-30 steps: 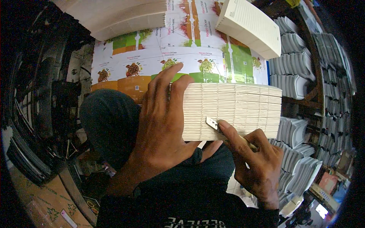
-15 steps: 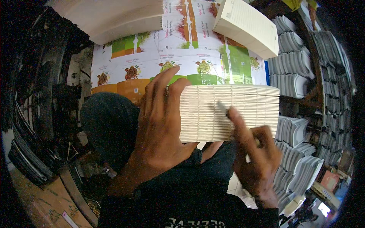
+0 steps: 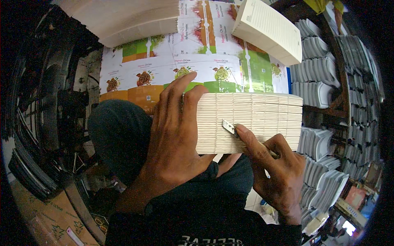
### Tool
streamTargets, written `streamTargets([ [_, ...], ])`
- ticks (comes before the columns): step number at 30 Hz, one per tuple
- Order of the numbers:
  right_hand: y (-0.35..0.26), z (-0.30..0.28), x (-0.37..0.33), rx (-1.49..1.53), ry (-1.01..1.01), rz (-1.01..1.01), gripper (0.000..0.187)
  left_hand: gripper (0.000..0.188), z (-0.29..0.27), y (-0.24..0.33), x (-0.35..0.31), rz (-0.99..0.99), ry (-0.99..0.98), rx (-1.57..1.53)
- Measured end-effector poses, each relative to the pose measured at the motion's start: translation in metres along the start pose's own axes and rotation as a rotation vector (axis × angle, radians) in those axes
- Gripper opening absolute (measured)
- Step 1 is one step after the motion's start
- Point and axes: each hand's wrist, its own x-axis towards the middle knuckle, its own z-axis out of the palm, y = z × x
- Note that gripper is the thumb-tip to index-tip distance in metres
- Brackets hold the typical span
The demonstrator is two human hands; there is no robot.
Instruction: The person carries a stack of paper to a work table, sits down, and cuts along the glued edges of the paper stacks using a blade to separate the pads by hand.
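Your right hand point(image 3: 279, 164) and its knife point(image 3: 230, 127) are lower and further left than half a second ago, and the blade, blurred then, is now sharp. Your left hand point(image 3: 176, 131) stays at the left end of the paper stack point(image 3: 266, 119), its grip spread wide to hold it; your right grip is closed around the knife. You have one knife and one stack, lying crosswise above your lap, at the near side of the printed sheets point(image 3: 250, 78). Beyond lie two paper blocks: one ruled point(image 3: 271, 28), one larger point(image 3: 131, 26).
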Motion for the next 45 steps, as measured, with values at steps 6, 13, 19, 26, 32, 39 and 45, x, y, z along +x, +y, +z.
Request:
streamTargets([
  [6, -0.001, 0.0, -0.002, -0.025, -0.018, -0.002, 0.072, 0.1, -0.001, 0.002, 0.0, 0.0, 0.004, 0.039],
  [13, -0.003, 0.001, -0.002, -0.017, 0.015, 0.024, 0.071, 0.096, -0.001, 0.002, 0.0, 0.016, 0.008, 0.059],
  [19, 0.001, -0.007, 0.003, 0.004, 0.127, 0.123, 0.063, 0.098, -0.005, 0.003, -0.003, -0.033, -0.019, 0.024],
  [26, 0.001, -0.003, 0.006, 0.043, 0.039, 0.017, 0.068, 0.1, -0.002, 0.004, -0.002, -0.03, -0.003, -0.001],
  [32, 0.002, -0.002, 0.007, 0.006, 0.034, 0.008, 0.067, 0.099, 0.0, 0.001, -0.002, -0.017, 0.023, -0.016],
  [39, 0.002, 0.003, 0.008, -0.018, 0.071, -0.013, 0.067, 0.099, 0.001, 0.002, -0.003, -0.023, 0.018, 0.016],
  [45, 0.001, 0.009, 0.018, -0.001, 0.148, 0.023, 0.068, 0.101, -0.003, 0.002, -0.004, -0.024, -0.005, 0.042],
])
